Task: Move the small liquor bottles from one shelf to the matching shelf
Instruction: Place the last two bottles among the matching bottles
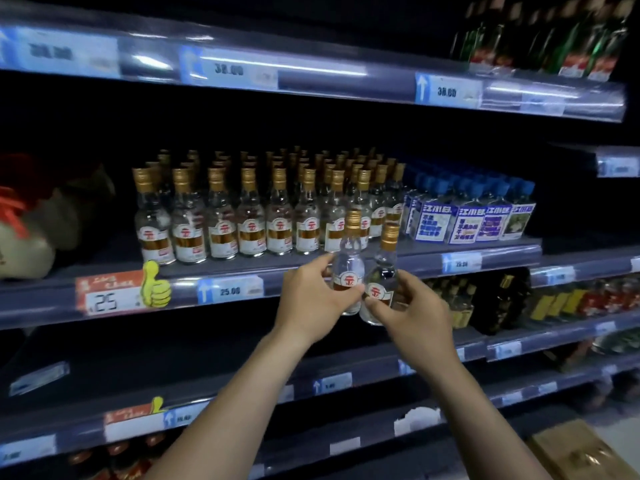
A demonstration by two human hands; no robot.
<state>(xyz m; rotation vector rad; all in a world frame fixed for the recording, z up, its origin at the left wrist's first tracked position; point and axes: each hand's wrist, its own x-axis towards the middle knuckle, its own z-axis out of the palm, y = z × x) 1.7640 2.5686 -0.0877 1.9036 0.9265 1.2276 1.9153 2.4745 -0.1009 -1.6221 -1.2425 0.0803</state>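
Note:
My left hand [313, 296] grips a small clear liquor bottle [350, 258] with a gold cap and a red-and-white label. My right hand [414, 311] grips a second bottle of the same kind [384, 265], tilted slightly right. Both bottles are upright, side by side, held just in front of the middle shelf's edge [346, 277]. Several rows of matching gold-capped bottles [249, 213] stand on that shelf, directly behind and left of my hands.
Blue-capped bottles with blue labels [474, 213] stand right of the gold-capped rows. A red-and-beige object [27, 223] sits at the shelf's left end. Green bottles [540, 39] fill the top right shelf. Dark bottles [498, 303] sit lower right. A cardboard box [575, 452] lies at bottom right.

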